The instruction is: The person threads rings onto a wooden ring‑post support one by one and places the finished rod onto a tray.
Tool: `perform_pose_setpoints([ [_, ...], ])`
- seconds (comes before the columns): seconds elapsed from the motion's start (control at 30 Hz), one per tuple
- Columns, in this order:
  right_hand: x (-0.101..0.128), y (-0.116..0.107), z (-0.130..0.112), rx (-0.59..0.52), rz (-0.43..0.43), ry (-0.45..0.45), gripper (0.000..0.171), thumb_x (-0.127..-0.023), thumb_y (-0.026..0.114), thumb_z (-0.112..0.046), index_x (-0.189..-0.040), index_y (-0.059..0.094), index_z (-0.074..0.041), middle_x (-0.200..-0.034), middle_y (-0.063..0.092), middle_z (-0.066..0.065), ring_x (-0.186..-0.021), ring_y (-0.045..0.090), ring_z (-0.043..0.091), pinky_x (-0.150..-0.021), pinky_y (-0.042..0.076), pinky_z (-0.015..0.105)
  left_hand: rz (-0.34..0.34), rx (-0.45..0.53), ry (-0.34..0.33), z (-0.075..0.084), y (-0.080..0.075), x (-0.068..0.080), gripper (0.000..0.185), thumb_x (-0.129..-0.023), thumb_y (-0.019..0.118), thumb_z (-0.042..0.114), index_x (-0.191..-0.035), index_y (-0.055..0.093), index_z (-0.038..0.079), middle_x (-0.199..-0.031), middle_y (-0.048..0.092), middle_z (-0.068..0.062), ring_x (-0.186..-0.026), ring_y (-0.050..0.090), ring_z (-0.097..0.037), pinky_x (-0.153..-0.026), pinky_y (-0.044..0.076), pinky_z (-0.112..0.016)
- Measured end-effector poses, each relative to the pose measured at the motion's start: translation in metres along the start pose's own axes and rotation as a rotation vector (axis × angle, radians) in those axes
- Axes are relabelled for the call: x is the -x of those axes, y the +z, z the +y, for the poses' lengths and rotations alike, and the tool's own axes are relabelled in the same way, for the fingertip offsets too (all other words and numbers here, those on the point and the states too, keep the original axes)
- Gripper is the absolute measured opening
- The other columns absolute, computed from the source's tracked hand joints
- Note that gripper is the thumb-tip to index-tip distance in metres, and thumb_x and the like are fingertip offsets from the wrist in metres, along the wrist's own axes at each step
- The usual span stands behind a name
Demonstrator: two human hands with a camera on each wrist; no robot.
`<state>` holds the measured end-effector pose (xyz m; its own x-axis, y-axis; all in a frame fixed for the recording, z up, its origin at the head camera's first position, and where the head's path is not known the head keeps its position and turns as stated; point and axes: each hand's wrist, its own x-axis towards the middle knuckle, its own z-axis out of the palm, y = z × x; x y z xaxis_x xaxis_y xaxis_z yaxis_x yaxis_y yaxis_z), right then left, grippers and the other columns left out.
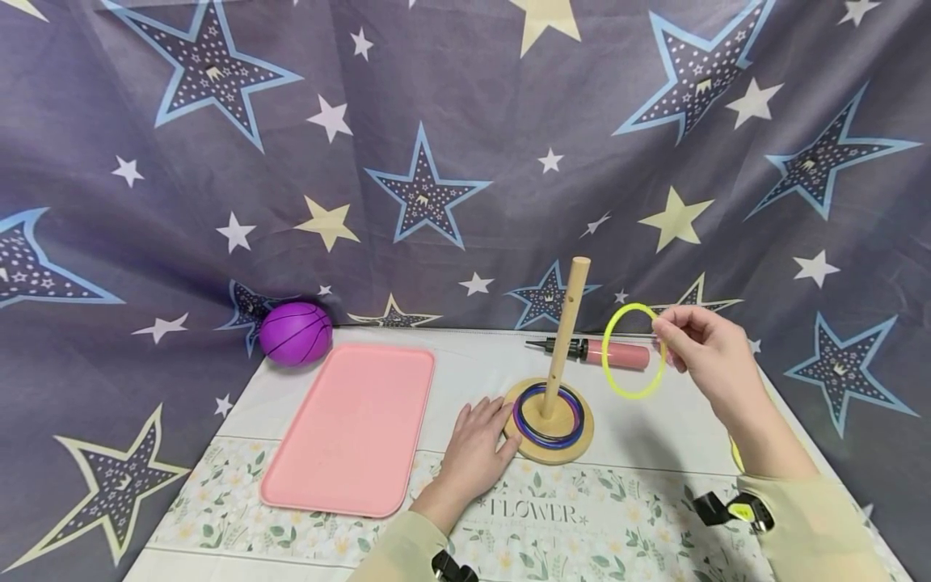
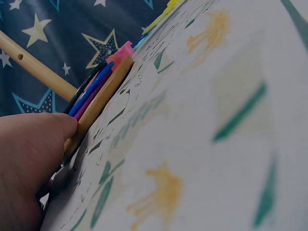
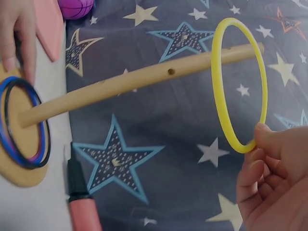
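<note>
the right hand (image 1: 709,352) pinches a yellow ring (image 1: 634,351) in the air just right of the wooden peg (image 1: 565,327), not yet over it. blue, purple and dark rings (image 1: 547,415) already lie on the round base (image 1: 549,449), steadied by the left hand's (image 1: 476,449) flat fingers. the flower-print table cover (image 1: 582,517) carries a pink tray (image 1: 352,428), purple ball (image 1: 295,332) and pump (image 1: 604,352) before a star curtain (image 1: 436,145).

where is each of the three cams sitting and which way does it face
Head: worn on the head, facing forward and down at the table; shows both forearms, the left hand by the wooden base and the right hand pinching the yellow ring.
Left wrist: low at the table, looking along it; shows left fingers against the base.
Right wrist: beside the ring, facing the peg; shows right fingers.
All three share the peg and base.
</note>
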<state>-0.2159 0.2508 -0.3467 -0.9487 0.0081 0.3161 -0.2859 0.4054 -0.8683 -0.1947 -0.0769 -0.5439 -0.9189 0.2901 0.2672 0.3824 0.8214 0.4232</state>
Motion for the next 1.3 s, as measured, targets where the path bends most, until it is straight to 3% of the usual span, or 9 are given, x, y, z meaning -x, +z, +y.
perform_pose_setpoints([
  [0.47,-0.022,0.017,-0.037,-0.021,0.025,0.005,0.025,-0.109,0.074,-0.029,-0.118,0.071,-0.006,-0.079,0.061,0.005,-0.061,0.058,0.022,-0.044,0.049,0.026,-0.009,0.001,-0.01,0.001,-0.002,0.001,0.058,-0.113,0.063,0.037,-0.163,0.055,0.01,-0.168,0.051,-0.015,-0.159,0.04,-0.039,-0.134,0.021,-0.062],
  [0.7,-0.03,0.029,-0.049,-0.068,0.078,-0.004,0.025,-0.108,0.076,-0.031,-0.116,0.073,-0.007,-0.081,0.06,0.003,-0.066,0.058,0.018,-0.054,0.053,0.022,-0.008,0.005,-0.014,0.001,-0.002,0.0,0.058,-0.113,0.063,0.038,-0.163,0.056,0.009,-0.167,0.051,-0.015,-0.159,0.04,-0.039,-0.134,0.021,-0.062],
  [1.07,-0.04,0.046,-0.054,-0.131,0.174,-0.027,0.029,-0.106,0.077,-0.033,-0.113,0.072,-0.005,-0.078,0.06,-0.002,-0.063,0.056,0.014,-0.056,0.055,0.021,0.004,0.01,-0.006,0.0,-0.001,0.001,0.058,-0.112,0.064,0.038,-0.162,0.056,0.01,-0.167,0.052,-0.015,-0.159,0.041,-0.039,-0.133,0.022,-0.063],
  [1.3,-0.045,0.052,-0.049,-0.142,0.19,0.012,0.027,-0.107,0.077,-0.033,-0.114,0.071,-0.008,-0.08,0.059,0.0,-0.066,0.057,0.015,-0.058,0.055,0.021,-0.008,0.008,-0.018,0.001,-0.003,0.001,0.057,-0.112,0.064,0.037,-0.162,0.056,0.011,-0.168,0.051,-0.014,-0.159,0.04,-0.038,-0.134,0.021,-0.062],
])
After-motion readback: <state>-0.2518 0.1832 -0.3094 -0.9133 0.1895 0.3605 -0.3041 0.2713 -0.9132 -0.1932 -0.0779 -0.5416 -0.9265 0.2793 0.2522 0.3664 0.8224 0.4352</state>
